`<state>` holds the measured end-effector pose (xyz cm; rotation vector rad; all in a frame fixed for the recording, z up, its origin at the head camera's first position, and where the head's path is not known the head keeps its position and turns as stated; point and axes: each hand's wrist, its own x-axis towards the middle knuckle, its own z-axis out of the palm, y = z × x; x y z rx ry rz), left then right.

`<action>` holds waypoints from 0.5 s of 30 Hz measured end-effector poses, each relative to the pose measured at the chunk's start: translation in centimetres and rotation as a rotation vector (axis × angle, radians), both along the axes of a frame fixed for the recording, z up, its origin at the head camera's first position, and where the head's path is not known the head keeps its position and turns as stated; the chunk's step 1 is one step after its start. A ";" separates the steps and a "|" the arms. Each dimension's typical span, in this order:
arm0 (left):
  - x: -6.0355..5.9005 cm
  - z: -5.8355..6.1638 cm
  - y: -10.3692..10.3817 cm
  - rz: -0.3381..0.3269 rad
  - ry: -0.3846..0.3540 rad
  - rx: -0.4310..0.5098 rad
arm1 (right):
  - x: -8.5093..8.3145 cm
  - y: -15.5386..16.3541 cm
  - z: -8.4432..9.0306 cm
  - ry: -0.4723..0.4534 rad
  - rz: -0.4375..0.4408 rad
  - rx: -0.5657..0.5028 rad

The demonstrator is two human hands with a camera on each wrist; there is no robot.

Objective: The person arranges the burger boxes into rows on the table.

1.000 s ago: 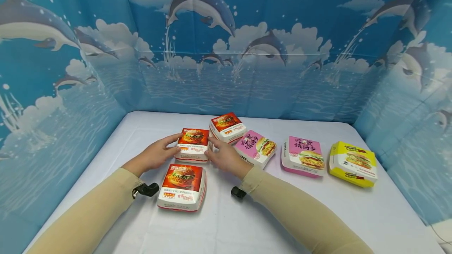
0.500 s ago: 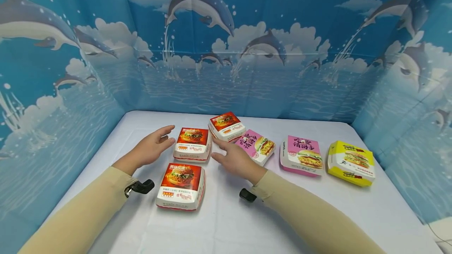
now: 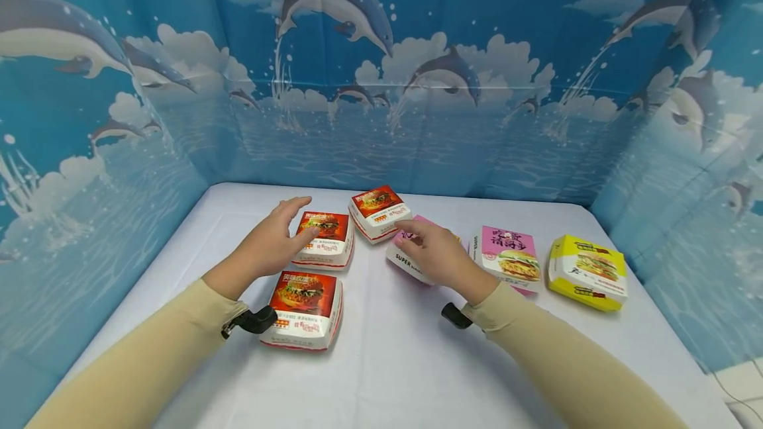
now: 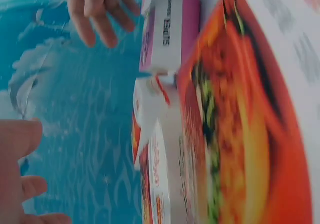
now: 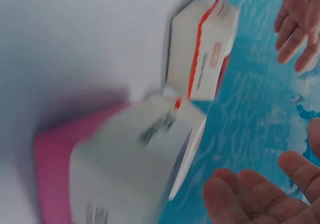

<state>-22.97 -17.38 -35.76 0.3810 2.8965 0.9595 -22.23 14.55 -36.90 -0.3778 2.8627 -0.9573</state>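
In the head view my left hand [image 3: 268,240] hovers at the left side of a red-and-white burger box [image 3: 324,257], its fingers spread and its thumb over the lid. A second red burger box [image 3: 301,313] sits in front of that one, and a third [image 3: 379,214] lies farther back, turned at an angle. My right hand [image 3: 441,257] hangs over a pink burger box [image 3: 411,267], hiding much of its lid. The right wrist view shows the right fingers [image 5: 250,194] loosely bent and apart from the pink box's pale side [image 5: 130,164]. Neither hand holds anything.
To the right stand another pink burger box [image 3: 509,257] and a yellow burger box [image 3: 587,272]. All the boxes rest on a table with a white cloth [image 3: 393,363]. A dolphin-print curtain [image 3: 381,138] encloses the back and sides.
Both hands have let go of the middle red box. The left drew back, then moved over its edge again. The right moved rightward to above the angled pink box.
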 end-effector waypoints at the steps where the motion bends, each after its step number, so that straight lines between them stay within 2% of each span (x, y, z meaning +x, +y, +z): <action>1: 0.1 0.1 0.6 -0.010 0.007 -0.020 | -0.2 0.5 0.1 0.007 -0.013 0.019; 7: 0.4 0.3 4.4 -0.062 0.037 -0.131 | -1.0 3.0 0.0 0.047 -0.029 0.112; 15: 0.2 -0.1 9.0 -0.099 -0.010 -0.237 | -1.4 5.0 -0.6 0.100 -0.012 0.265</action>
